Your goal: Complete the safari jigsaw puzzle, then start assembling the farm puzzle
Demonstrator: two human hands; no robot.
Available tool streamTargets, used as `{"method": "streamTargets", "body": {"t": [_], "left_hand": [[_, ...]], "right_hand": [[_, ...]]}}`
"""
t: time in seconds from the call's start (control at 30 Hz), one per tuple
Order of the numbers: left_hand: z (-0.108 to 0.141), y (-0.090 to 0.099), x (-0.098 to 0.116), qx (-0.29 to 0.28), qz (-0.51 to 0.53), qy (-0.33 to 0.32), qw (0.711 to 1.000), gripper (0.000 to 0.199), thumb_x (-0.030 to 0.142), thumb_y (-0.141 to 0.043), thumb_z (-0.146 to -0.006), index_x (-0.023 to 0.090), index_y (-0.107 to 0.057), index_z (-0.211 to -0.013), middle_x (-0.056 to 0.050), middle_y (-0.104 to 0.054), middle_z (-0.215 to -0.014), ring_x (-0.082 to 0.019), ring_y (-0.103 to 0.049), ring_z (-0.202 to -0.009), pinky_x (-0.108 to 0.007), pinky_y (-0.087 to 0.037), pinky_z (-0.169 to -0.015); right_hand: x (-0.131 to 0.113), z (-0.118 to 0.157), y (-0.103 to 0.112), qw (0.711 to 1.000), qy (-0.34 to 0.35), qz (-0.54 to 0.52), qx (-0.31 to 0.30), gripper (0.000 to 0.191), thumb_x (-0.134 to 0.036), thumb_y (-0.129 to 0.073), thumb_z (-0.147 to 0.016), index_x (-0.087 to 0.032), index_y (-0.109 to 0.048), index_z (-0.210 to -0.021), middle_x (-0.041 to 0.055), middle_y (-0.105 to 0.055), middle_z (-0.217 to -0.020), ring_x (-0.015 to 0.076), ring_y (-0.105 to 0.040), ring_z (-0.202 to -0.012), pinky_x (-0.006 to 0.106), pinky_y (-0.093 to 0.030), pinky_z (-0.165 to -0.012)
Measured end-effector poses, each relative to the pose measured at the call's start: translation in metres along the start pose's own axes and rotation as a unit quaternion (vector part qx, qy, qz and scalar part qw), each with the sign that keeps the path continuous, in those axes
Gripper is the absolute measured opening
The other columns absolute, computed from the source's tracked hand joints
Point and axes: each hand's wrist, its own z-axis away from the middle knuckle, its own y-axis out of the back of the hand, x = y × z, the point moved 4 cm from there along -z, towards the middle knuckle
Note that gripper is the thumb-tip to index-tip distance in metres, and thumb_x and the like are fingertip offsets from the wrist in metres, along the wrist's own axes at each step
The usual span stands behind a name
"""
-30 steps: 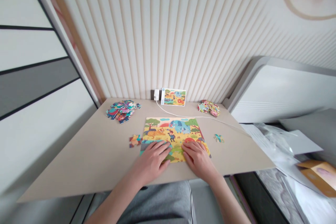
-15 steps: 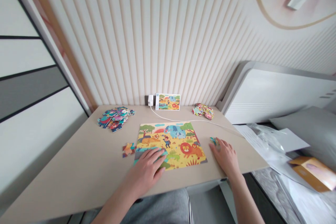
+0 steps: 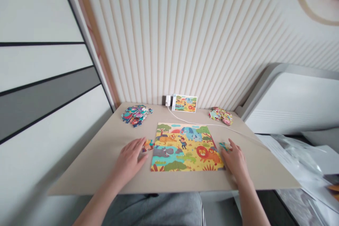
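Wide apart, the thumb and fingers of my left hand point(image 3: 129, 156) stand at an orange-and-purple piece point(image 3: 148, 145) just left of the puzzle; whether a fingertip touches it, I cannot tell; to the puzzle's right, my right hand point(image 3: 235, 157) has thumb and forefinger part-open about a blue-green piece point(image 3: 224, 146), though I cannot tell whether they pinch it; largest is the table point(image 3: 185, 182) under everything; on it lies the assembled puzzle point(image 3: 186, 150), flat and between my hands; beyond its far left is a large heap of pieces point(image 3: 135, 116), beyond its far right a smaller heap point(image 3: 221, 116); past its far edge leans a picture card point(image 3: 184, 103), its blue corner mark too small to read.
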Motion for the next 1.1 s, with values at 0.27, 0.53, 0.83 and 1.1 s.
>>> {"method": "streamTargets", "body": {"t": [0.27, 0.53, 0.83, 1.1], "left_hand": [[-0.007, -0.008, -0.003, -0.014, 0.036, 0.013, 0.999, 0.035, 0.030, -0.057, -0.100, 0.026, -0.060, -0.135, -0.009, -0.066, -0.129, -0.026, -0.062, -0.119, -0.044, -0.050, -0.104], [-0.001, -0.003, -0.012, 0.069, 0.012, 0.065, 0.995, 0.039, 0.025, -0.063, -0.095, 0.021, -0.058, -0.133, -0.012, -0.067, -0.121, -0.028, -0.064, -0.114, -0.046, -0.053, -0.100], [0.003, 0.015, 0.005, 0.069, 0.028, 0.041, 0.996, 0.022, 0.021, -0.052, -0.099, 0.023, -0.070, -0.112, -0.009, -0.067, -0.112, -0.025, -0.065, -0.108, -0.044, -0.053, -0.098], [0.003, 0.020, 0.021, -0.010, 0.030, -0.046, 0.998, 0.025, 0.025, -0.051, -0.102, 0.025, -0.076, -0.103, -0.007, -0.068, -0.109, -0.024, -0.064, -0.108, -0.043, -0.054, -0.098]], "right_hand": [[-0.148, 0.062, -0.016, 0.958, 0.197, -0.189, -0.089, 0.050, -0.035, -0.060, -0.091, -0.024, -0.061, -0.139, 0.0125, -0.063, -0.134, 0.0271, -0.068, -0.110, 0.043, -0.054, -0.100], [-0.296, 0.117, -0.060, 0.882, 0.397, -0.204, -0.151, 0.046, -0.027, -0.070, -0.092, -0.028, -0.062, -0.137, 0.0134, -0.056, -0.146, 0.0317, -0.060, -0.130, 0.050, -0.052, -0.108], [-0.213, 0.105, -0.021, 0.921, 0.365, -0.104, -0.091, 0.026, -0.030, -0.052, -0.102, -0.027, -0.071, -0.119, 0.0112, -0.064, -0.136, 0.0321, -0.059, -0.127, 0.053, -0.049, -0.107], [-0.070, 0.027, -0.015, 0.966, 0.257, 0.004, -0.041, 0.037, -0.041, -0.045, -0.101, -0.023, -0.072, -0.120, 0.0117, -0.068, -0.132, 0.0306, -0.063, -0.120, 0.049, -0.049, -0.106]]}}
